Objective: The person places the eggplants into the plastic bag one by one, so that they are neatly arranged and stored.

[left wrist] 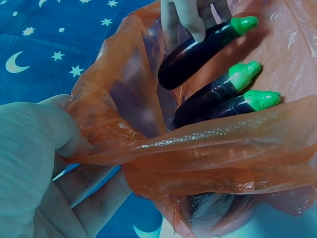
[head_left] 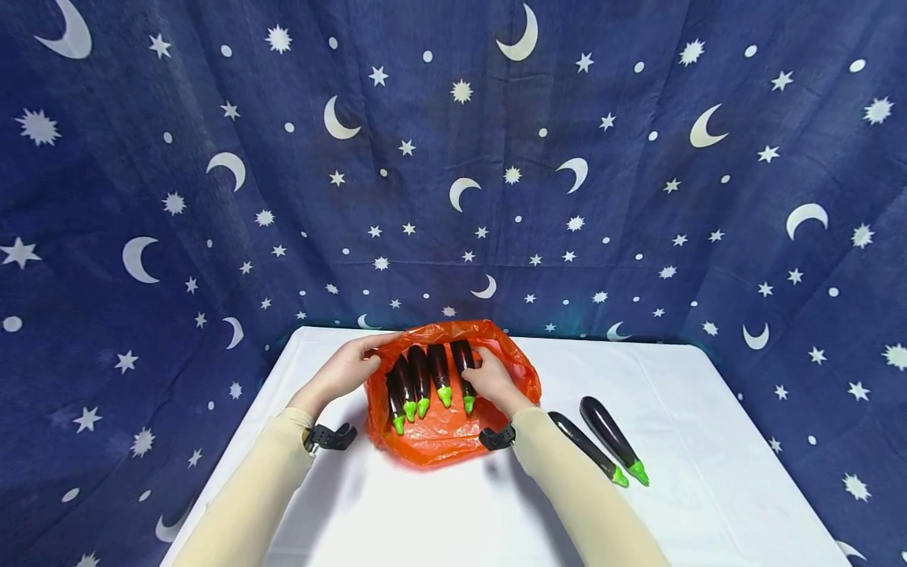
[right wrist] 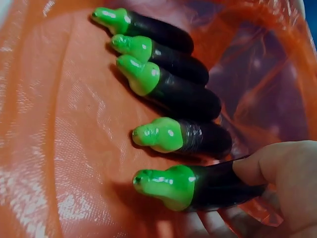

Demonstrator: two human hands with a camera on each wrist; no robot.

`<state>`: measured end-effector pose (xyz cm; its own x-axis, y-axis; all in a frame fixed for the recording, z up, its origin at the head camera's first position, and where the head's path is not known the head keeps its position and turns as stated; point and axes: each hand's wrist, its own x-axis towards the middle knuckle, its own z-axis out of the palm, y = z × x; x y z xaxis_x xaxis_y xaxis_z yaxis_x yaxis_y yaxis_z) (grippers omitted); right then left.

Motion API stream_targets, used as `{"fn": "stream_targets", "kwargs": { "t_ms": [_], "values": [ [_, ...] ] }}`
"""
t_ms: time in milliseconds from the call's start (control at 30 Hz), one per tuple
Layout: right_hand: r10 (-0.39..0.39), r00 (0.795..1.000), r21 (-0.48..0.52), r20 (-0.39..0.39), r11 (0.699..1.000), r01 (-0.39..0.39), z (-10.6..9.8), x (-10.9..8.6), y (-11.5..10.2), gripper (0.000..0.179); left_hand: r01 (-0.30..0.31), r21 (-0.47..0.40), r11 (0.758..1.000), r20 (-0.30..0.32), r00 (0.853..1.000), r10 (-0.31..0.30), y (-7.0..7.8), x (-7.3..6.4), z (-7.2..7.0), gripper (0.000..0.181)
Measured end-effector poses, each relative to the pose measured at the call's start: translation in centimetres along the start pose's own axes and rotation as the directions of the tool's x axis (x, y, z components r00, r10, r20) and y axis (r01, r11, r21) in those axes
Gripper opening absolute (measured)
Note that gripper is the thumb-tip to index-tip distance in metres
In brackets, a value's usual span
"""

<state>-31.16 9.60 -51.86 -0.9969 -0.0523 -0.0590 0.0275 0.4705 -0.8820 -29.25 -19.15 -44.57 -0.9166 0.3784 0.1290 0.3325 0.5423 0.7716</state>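
Observation:
A red-orange plastic bag [head_left: 439, 441] lies on the table with its mouth spread wide. Inside it several dark eggplants [head_left: 418, 374] with bright green stems lie in a row. My left hand [head_left: 347, 366] pinches the bag's rim on the left side between thumb and fingers; the left wrist view shows that hand [left wrist: 44, 158] on the folded plastic. Within the bag at the right end of the row, my right hand [head_left: 491, 376] grips an eggplant [head_left: 464, 370] round its body. Its green stem [right wrist: 166, 186] points toward me, and the thumb presses on top in the right wrist view.
Two more eggplants [head_left: 609, 433] lie side by side on the white tabletop [head_left: 708, 457], to the right of the bag and beside my right forearm. A dark blue cloth [head_left: 453, 157] with moons and stars hangs behind the table and along both sides.

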Motion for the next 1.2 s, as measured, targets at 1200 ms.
{"fn": "stream_targets", "kwargs": {
  "t_ms": [1200],
  "values": [
    [0.086, 0.996, 0.033, -0.036, 0.996, -0.085, 2.3, 1.5, 0.0, 0.05, 0.0, -0.019, 1.0, 0.006, 1.0, 0.0, 0.2, -0.1, 0.1, 0.057]
  ]
}}
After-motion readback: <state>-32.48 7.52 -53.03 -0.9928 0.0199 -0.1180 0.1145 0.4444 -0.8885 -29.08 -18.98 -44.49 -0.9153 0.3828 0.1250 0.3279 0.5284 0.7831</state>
